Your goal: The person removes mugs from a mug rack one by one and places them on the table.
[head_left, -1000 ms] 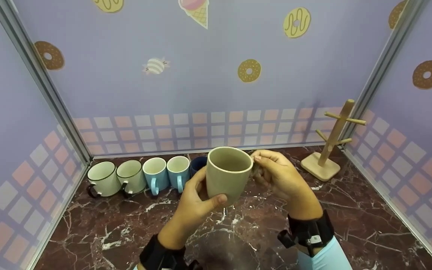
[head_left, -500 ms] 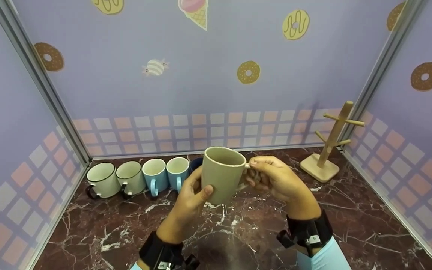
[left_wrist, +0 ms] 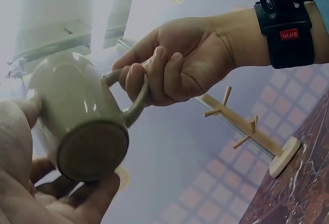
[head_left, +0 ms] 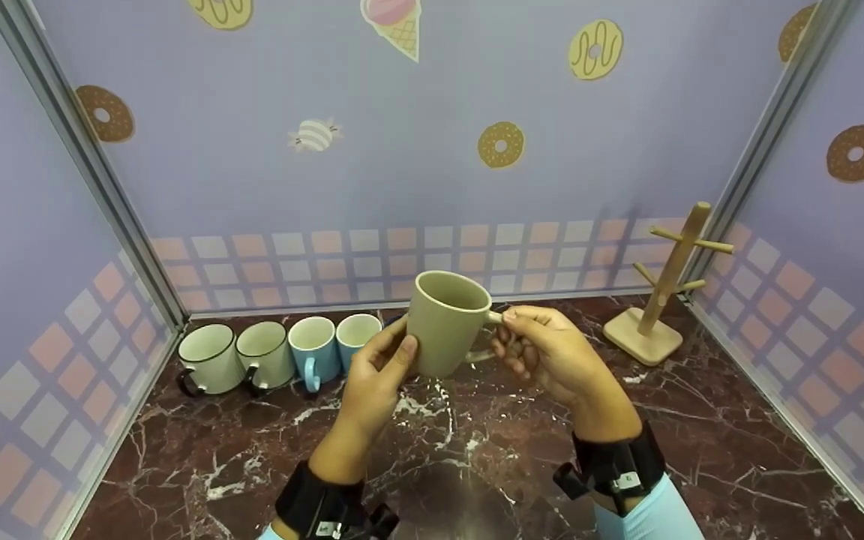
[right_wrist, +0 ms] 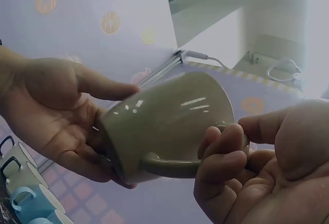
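Observation:
A beige-green mug (head_left: 447, 326) is held above the counter, its mouth up and slightly tilted. My left hand (head_left: 373, 379) grips its body from the left, thumb on the near side and fingers behind. On the other side, my right hand (head_left: 552, 349) pinches the upper part of the mug's handle between thumb and fingers. In the left wrist view the underside of the mug (left_wrist: 82, 116) shows, with the right hand's fingers curled through the handle. The right wrist view has the left hand (right_wrist: 61, 111) round the mug's lower end.
Along the back left stand two white mugs with black handles (head_left: 211, 360) and two light blue mugs (head_left: 316, 352). A dark blue mug beside them is mostly hidden behind the left hand. At the back right stands a wooden mug tree (head_left: 664, 292) with bare pegs. Patterned walls enclose the marble counter (head_left: 252, 465).
The mug has risen a little and shifted slightly left, its handle turning more into view. My left hand has moved up and left with it; the right hand has stayed at the handle.

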Available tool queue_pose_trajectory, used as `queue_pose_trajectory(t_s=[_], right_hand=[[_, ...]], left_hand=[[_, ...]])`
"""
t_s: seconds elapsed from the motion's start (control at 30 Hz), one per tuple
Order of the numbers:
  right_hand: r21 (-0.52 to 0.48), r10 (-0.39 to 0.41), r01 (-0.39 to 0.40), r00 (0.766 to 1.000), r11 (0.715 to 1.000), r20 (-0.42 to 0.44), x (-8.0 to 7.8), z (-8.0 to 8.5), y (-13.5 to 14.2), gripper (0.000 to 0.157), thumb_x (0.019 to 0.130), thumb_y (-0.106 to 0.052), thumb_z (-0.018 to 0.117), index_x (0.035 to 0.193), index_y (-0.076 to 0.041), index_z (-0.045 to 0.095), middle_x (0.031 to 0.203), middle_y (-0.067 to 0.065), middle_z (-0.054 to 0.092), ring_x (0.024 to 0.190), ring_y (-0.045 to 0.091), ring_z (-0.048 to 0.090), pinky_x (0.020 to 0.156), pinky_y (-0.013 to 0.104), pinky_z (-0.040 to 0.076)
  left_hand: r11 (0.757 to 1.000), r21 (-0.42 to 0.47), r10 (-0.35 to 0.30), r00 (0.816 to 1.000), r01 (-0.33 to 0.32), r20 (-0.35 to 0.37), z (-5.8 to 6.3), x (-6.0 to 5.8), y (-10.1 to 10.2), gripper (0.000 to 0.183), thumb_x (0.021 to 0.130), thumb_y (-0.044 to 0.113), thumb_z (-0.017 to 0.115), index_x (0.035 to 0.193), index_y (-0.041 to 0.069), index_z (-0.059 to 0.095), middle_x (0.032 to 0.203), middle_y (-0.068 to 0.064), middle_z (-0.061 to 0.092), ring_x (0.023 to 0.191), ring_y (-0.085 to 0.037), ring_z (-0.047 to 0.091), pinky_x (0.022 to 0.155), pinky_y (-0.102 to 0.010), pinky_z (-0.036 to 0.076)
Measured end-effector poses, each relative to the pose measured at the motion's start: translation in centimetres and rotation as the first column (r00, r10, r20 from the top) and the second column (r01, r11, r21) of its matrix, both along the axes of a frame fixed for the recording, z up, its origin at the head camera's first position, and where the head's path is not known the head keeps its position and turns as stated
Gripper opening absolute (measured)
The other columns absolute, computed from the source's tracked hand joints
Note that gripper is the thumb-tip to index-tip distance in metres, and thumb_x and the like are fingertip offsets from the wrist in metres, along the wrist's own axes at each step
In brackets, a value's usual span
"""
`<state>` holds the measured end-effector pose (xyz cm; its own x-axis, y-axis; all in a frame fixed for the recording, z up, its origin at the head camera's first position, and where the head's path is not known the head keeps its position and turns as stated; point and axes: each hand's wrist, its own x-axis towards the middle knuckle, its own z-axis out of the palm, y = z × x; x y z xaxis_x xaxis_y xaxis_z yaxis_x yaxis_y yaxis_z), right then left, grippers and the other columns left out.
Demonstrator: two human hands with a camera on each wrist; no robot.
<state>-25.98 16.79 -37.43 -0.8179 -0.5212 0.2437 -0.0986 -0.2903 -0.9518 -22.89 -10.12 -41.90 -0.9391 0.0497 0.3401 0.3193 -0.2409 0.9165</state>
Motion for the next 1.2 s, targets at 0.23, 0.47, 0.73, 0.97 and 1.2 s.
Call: queue_pose_trajectory(t_s=[0.23,0.47,0.73,0.97,1.2], right_hand=[[0.019,-0.175,0.175,0.984,0.984,0.036,-0.9,-0.6,-0.7,0.034,0.118,-0.011,0.049,0.091,-0.01,0.069,0.084,0.002,0.074,0.062,0.009,0.062,0.055,0.02,0.054],[0.045,-0.276,0.273,0.957,0.961,0.086,-3.1,-2.4,-1.9,0.032,0.119,-0.011,0.052,0.094,-0.006,0.071,0.088,0.004,0.078,0.065,0.012,0.069,0.059,0.022,0.058],[0.167,-0.473,0.455,0.876,0.875,0.091,-6.2,-7.1,-4.5,0.031,0.118,-0.017,0.061,0.095,0.0,0.073,0.089,0.008,0.08,0.069,0.015,0.078,0.065,0.027,0.068],[0.19,-0.537,0.516,0.84,0.835,0.079,-7.5,-11.6,-6.9,0.034,0.119,-0.016,0.06,0.1,0.009,0.072,0.088,0.011,0.079,0.069,0.015,0.08,0.066,0.03,0.071],[0.182,-0.542,0.516,0.828,0.837,0.144,-7.4,-14.0,-8.3,0.039,0.12,-0.02,0.06,0.097,0.009,0.071,0.102,0.027,0.083,0.082,0.025,0.087,0.08,0.044,0.075]], left_hand=[[0.98,-0.081,0.184,0.983,-0.184,-0.006,0.4,-0.1,0.3,0.043,0.113,0.005,0.063,0.153,-0.012,0.062,0.155,-0.029,0.068,0.142,-0.033,0.07,0.109,-0.021,0.062],[0.957,-0.145,0.245,0.967,-0.252,-0.065,0.4,0.1,0.7,0.038,0.113,0.008,0.067,0.147,-0.009,0.068,0.15,-0.026,0.072,0.142,-0.038,0.069,0.109,-0.015,0.058],[0.941,-0.198,0.26,0.96,-0.275,-0.098,0.1,0.3,0.8,0.034,0.111,0.011,0.071,0.141,-0.005,0.072,0.144,-0.022,0.077,0.138,-0.036,0.072,0.103,-0.02,0.061],[0.934,-0.22,0.265,0.959,-0.28,-0.096,-0.3,0.0,0.7,0.033,0.11,0.011,0.072,0.14,-0.003,0.073,0.142,-0.022,0.078,0.135,-0.035,0.074,0.102,-0.023,0.062],[0.931,-0.232,0.267,0.959,-0.282,-0.093,-0.4,-0.1,0.7,0.034,0.11,0.012,0.073,0.141,-0.003,0.073,0.143,-0.024,0.077,0.135,-0.036,0.074,0.101,-0.022,0.062]])
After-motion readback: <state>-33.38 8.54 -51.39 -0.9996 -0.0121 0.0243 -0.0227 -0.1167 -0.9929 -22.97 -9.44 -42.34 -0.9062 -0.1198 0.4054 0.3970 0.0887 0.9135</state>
